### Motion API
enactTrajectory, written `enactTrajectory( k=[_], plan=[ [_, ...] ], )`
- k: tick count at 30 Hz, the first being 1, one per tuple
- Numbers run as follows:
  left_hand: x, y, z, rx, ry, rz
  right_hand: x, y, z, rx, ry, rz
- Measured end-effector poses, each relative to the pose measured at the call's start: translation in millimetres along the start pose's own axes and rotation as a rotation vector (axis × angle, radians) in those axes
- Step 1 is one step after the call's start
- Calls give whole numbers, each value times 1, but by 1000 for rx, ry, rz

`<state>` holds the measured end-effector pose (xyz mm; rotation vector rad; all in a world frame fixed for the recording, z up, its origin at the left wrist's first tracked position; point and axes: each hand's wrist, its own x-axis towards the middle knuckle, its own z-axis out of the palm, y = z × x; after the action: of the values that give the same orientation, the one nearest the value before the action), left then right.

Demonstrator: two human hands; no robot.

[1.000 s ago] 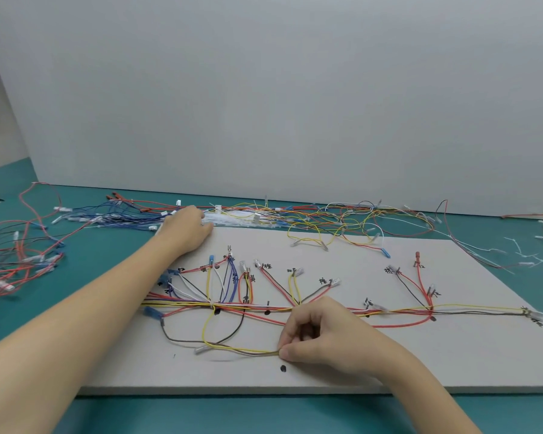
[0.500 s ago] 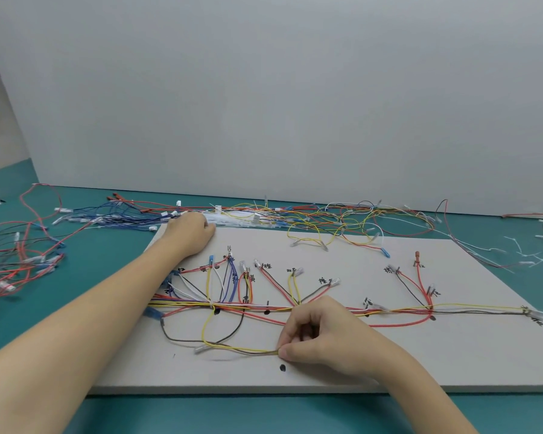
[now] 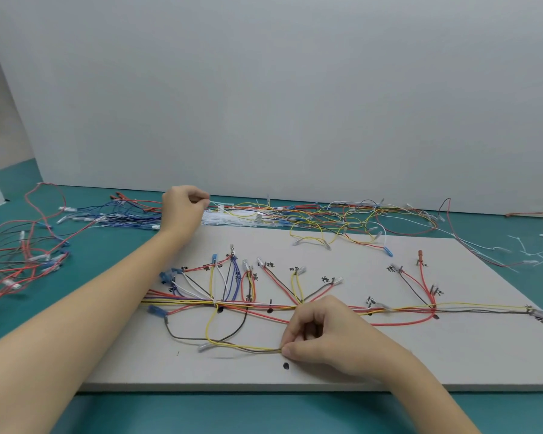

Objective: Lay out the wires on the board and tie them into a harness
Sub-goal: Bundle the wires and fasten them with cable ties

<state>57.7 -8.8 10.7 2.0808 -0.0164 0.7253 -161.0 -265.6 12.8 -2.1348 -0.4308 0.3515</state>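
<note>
A grey board [image 3: 342, 368] lies on the teal table, with coloured wires [image 3: 264, 305] laid out along it in a trunk with branches to marked points. My right hand [image 3: 323, 336] pinches a yellow and a brown wire [image 3: 248, 347] together near the board's front, above a black dot [image 3: 286, 366]. My left hand [image 3: 182, 211] is raised behind the board's far left corner and pinches a white cable tie [image 3: 215, 202] lifted from the pile of white ties [image 3: 232, 217].
Loose wire bundles lie along the wall: blue and red wires [image 3: 116, 214] at the left, yellow and red wires [image 3: 342, 220] in the middle. More red wires [image 3: 16, 258] sprawl at the far left. Cut tie scraps [image 3: 527, 252] lie at the right.
My left hand has lifted from the pile of ties at the board's far corner, now holding one white tie. My right hand keeps its pinch on the wires.
</note>
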Motion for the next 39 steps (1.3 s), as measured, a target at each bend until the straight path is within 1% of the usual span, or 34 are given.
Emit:
enactTrajectory(
  k=[3,5,7,9,12,14,15,17,18,19,20,23,25,27,28,29,31,33,35,39],
  plan=[
    [2,12,-5,-226,83,-203,0,0,0,-8,3,-2],
    [1,26,-10,-455,82,-364,0,0,0,-15,2,-3],
    [-11,47,-18,-650,-39,-455,0,0,0,-19,-2,-8],
    [-31,71,-22,-745,-200,-473,0,-1,-1,-14,-9,-14],
    [-78,101,-24,-795,-439,-528,0,-1,-2,4,-17,-25],
    [-113,114,-24,-757,-581,-564,-1,-1,-2,5,-15,-32],
    [-130,119,-25,-660,-616,-505,-1,-1,-2,5,-11,-40],
    [-154,125,-28,-409,-595,-220,-1,-1,-1,5,3,-54],
    [-164,129,-30,-368,-577,-121,-1,-1,-1,1,9,-60],
    [-172,131,-32,-381,-574,-90,0,0,-1,-1,17,-64],
    [-178,131,-33,-440,-585,-113,0,0,0,0,22,-63],
    [-190,123,-30,-606,-606,-346,0,1,1,3,24,-49],
    [-194,112,-27,-564,-560,-421,0,2,1,13,27,-39],
    [-196,103,-26,-472,-526,-390,0,3,1,18,36,-28],
    [-198,99,-26,-433,-524,-344,0,3,1,18,41,-24],
    [-201,97,-27,-385,-524,-270,0,3,0,15,44,-21],
    [-208,95,-27,-239,-500,-70,0,3,1,0,50,-24],
    [-212,92,-27,-131,-465,61,0,4,1,-25,62,-30],
    [-212,90,-28,-142,-476,67,2,6,1,-47,80,-24],
    [-207,86,-31,-298,-550,-89,1,6,2,-47,80,-24]
  ],
)
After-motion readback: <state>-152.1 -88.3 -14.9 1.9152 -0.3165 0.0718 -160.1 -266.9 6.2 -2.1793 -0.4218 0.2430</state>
